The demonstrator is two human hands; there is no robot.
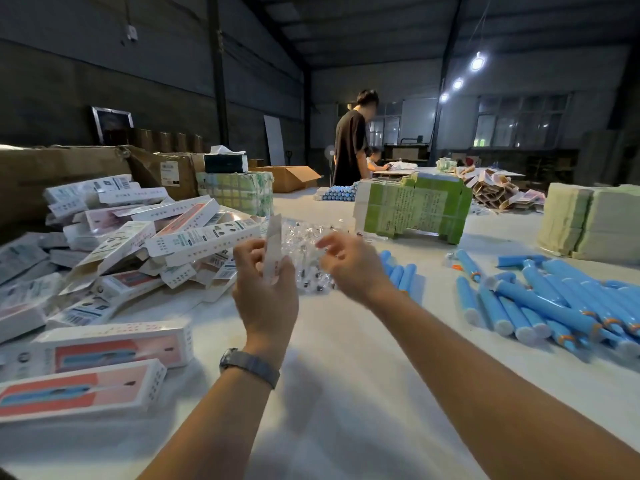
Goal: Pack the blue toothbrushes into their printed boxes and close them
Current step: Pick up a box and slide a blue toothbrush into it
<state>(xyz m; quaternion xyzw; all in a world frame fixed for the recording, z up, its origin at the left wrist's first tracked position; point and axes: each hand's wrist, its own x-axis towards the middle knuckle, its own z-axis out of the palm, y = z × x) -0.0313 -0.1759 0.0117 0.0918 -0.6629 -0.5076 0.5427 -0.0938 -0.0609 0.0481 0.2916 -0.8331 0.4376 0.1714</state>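
My left hand [265,289] grips a flat printed box [272,251], held upright above the white table [339,393]. My right hand [349,263] hovers just right of it with fingers loosely spread over a pile of clear-wrapped brush heads [304,251]; it holds nothing that I can see. Blue toothbrush handles [540,303] lie in a heap at the right, and a few more blue handles [401,275] peek out behind my right wrist. Closed printed boxes [114,348] with a pink front lie at the near left.
A large jumble of open printed boxes [138,237] fills the left side. Green-wrapped bundles [415,209] and pale stacked bundles [588,220] stand at the back, brown cartons [69,174] behind the pile. A person in a black shirt [351,147] stands at the far end.
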